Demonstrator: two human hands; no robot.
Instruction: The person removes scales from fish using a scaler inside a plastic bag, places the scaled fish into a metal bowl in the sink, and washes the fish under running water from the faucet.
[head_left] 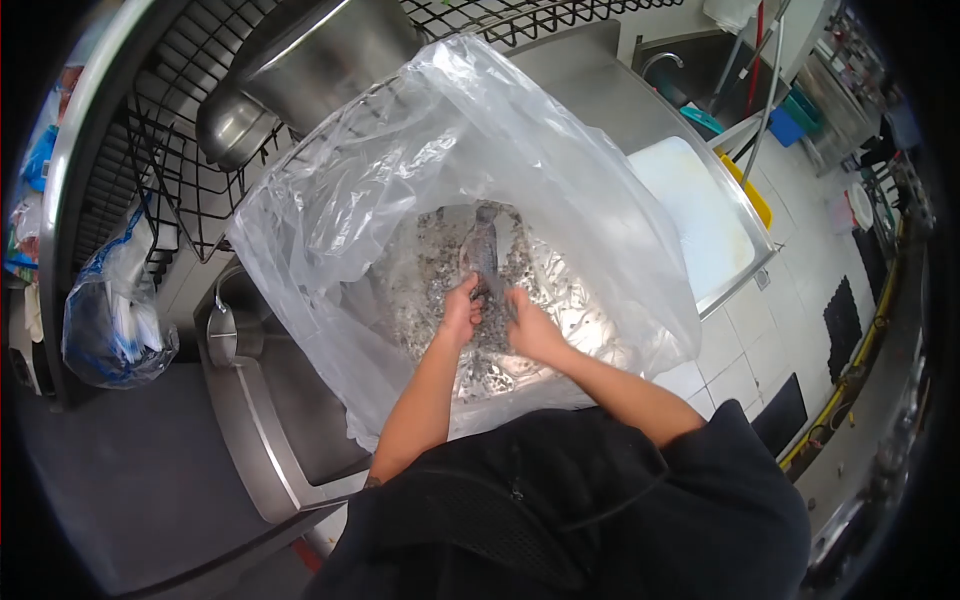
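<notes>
A dark grey fish (482,245) points away from me inside a large clear plastic bag (640,250) that is spread wide open. My left hand (462,312) is closed round the near end of the fish. Close beside it on the right, my right hand (532,325) is curled shut and slightly blurred; whatever it grips is hidden. Grey flecks that look like fish scales (425,270) cling to the bag's inside and lie around the fish. Under the bag's lower part, shiny metal shows through.
A white cutting board (690,205) lies on the steel counter to the right. Left of the bag is a steel sink basin (300,400). Steel pots (330,60) sit on a black wire rack (170,150) at upper left. A bag of white items (120,320) hangs below the rack.
</notes>
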